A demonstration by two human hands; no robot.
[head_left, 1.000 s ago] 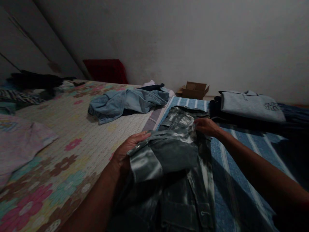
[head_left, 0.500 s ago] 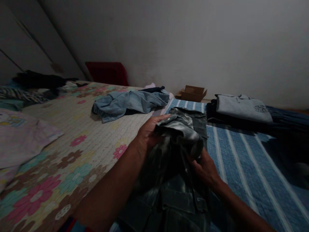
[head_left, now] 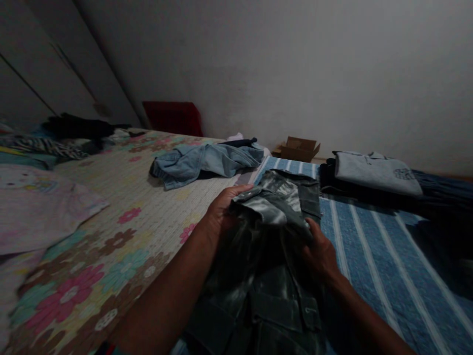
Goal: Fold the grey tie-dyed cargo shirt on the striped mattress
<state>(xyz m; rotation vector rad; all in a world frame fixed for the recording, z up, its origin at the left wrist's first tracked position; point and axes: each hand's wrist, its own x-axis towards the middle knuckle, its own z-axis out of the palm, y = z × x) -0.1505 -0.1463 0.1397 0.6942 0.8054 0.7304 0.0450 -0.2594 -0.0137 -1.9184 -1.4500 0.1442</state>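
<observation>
Dark grey washed cargo pants (head_left: 275,301), with flap pockets showing, lie on the bed in front of me. My left hand (head_left: 223,207) grips the left end of a bunched, raised edge of them, thumb on top. At the right end of that edge, my right hand (head_left: 321,251) is closed on the cloth, its fingertips partly hidden in the folds. The lifted part sags between both hands and shows a paler patch. Beyond it, a further portion of the same grey cloth lies flat.
Light blue denim clothing (head_left: 207,160) lies crumpled at the back. A folded grey hoodie (head_left: 377,172) rests on dark clothes at right. Further off are a cardboard box (head_left: 297,148) and a red object (head_left: 172,118). A pink garment (head_left: 40,212) lies left on the floral sheet (head_left: 148,222).
My right hand has moved up along the raised edge of the pants, and the edge is pulled straighter between my hands. The view has shifted slightly to the left.
</observation>
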